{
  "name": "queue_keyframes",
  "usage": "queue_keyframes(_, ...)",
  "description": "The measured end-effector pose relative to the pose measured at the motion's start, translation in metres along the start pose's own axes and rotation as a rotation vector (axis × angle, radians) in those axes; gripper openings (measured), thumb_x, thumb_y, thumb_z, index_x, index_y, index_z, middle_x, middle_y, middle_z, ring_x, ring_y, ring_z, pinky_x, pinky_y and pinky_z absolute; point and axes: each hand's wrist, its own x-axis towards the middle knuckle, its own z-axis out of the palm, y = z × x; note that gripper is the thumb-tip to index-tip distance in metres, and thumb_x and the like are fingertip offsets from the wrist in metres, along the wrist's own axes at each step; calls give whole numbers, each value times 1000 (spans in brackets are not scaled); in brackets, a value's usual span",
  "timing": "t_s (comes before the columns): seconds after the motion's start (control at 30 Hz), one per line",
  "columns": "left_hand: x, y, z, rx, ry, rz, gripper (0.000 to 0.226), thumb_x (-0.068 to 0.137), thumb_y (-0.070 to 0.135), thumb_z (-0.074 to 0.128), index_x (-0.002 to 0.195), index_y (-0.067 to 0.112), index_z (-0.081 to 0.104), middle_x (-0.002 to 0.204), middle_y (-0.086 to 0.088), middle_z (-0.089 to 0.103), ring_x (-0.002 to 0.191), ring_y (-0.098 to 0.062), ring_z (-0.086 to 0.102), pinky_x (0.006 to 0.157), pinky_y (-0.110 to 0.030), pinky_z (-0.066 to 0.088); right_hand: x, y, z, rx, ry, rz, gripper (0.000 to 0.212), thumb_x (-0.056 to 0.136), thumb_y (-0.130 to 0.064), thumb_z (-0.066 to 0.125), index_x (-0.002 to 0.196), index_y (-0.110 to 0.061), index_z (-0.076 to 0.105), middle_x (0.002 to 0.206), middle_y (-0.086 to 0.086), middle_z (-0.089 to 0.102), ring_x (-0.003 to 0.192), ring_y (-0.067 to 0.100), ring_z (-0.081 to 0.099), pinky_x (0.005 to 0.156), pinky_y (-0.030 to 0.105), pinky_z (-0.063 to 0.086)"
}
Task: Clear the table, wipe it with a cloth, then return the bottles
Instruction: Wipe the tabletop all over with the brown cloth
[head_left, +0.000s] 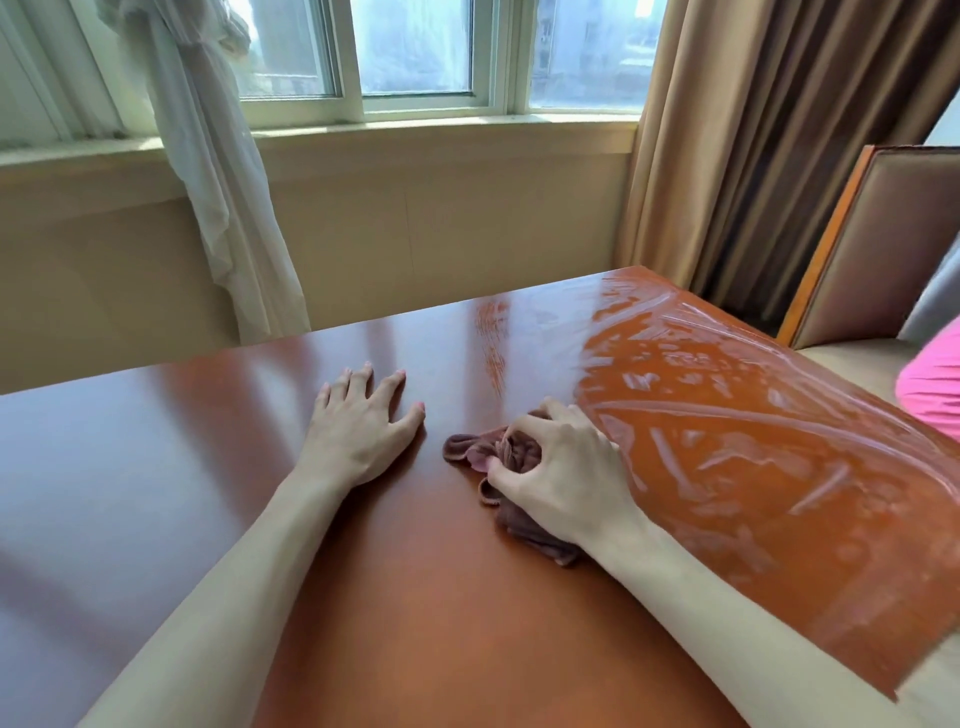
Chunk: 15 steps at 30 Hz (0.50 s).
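I am pinching the bunched brown cloth (511, 467) in my right hand (566, 467) on the glossy red-brown wooden table (467, 623), left hand (363, 421) lying spread flat, and risking smeared streaks because so small a wad is missing patches.

The single head view looks forward and down, close over the table (208, 467), perhaps slightly rightward.
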Motion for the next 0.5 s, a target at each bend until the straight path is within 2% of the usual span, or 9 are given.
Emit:
queue_keyframes(0.2,-2,1,-1,7,4,12,66,97,65,26,157,37,25,167,-8,16,154,-27,8,124,-46,6,110,20,40,-12,52,133,38,79,-63,65,86,-25,68,93,-1,56,97,29,59,75,37,47)
queue_keyframes(0.33,5,-2,5,10,36,9,76,86,70,16,155,41,25,166,-4,17,153,-24,8,125,-44,6,203,45,71,-22,88,197,31,78,-59,66,83,-28,67,97,2,60,99,33,61,78,37,46)
queue_keyframes(0.5,8,-4,10,24,56,-5,80,82,74,9,155,45,21,166,1,12,154,-19,4,125,-40,1,293,63,93,-18,95,222,32,79,-53,65,94,-26,72,106,6,62,109,34,59,86,38,47)
